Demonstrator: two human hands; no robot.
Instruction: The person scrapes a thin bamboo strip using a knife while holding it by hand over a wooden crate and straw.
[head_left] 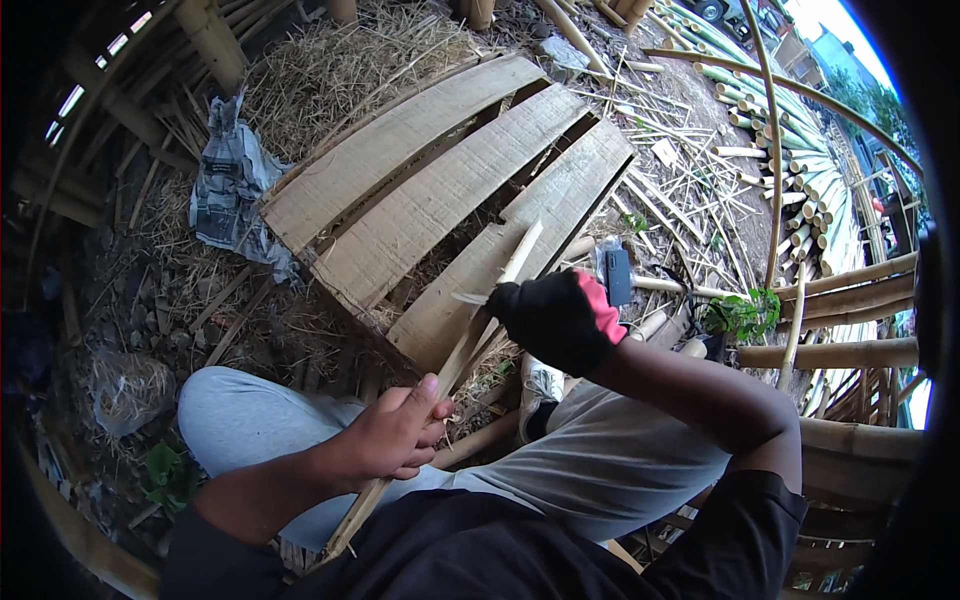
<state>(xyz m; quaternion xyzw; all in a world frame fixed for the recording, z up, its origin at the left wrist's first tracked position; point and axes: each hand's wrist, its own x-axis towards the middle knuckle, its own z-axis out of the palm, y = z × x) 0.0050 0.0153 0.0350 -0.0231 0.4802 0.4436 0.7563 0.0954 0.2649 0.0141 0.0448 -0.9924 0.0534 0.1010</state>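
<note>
A long split bamboo strip (462,352) runs slantwise from my lap up over a low bench of wooden planks (440,210). My left hand (398,432), bare, is closed around the strip's lower part, above my thigh. Farther up, my right hand (560,312), in a black and red glove, is closed at the strip's side. A thin pale sliver (469,298) sticks out left of the glove; whether it is a blade or a shaving I cannot tell. The glove hides what its fingers grip. The strip's pale far end lies over the right-hand plank.
Heaped shavings (330,80) lie behind the bench, with a crumpled printed sack (232,185) at its left. A dark phone-like rectangle (619,277) is right of the glove. Bamboo poles (800,215) are stacked at far right; a bamboo rail (830,355) stands nearer. A clear bag (130,390) lies left.
</note>
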